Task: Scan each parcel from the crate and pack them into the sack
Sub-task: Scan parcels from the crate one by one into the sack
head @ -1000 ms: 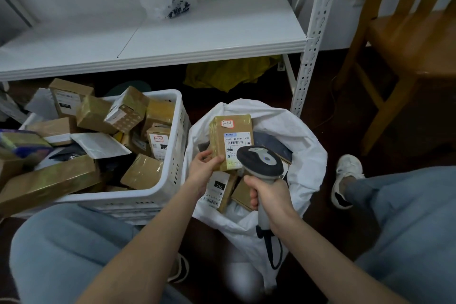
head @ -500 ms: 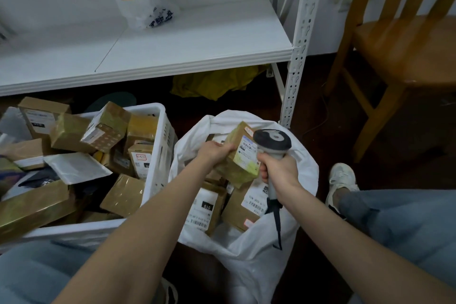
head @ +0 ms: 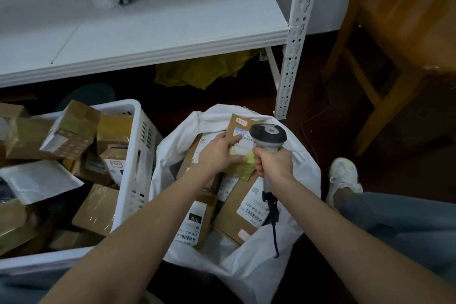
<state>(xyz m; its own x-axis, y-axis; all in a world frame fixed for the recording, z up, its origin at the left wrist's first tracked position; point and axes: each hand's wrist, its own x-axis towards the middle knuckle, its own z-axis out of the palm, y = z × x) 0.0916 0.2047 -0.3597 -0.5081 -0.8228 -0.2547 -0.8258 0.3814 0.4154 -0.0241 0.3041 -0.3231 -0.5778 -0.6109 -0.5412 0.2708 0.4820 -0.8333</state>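
Left hand point(head: 220, 152) lies flat, fingers straight, on a parcel point(head: 239, 123) inside the sack point(head: 304, 173). Right hand point(head: 274, 163) grips the scanner point(head: 269, 134) handle just beside it. The crate point(head: 135, 128) - full of parcels - sits left.

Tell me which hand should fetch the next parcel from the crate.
Left. The left hand, beside the crate, only rests on a parcel in the sack; the right hand grips the scanner.

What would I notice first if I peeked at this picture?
In the middle, inside the open white plastic sack, the left hand lies flat on a brown cardboard parcel while the right hand grips a grey barcode scanner beside it. At the left stands a white slotted plastic crate heaped with more brown boxes.
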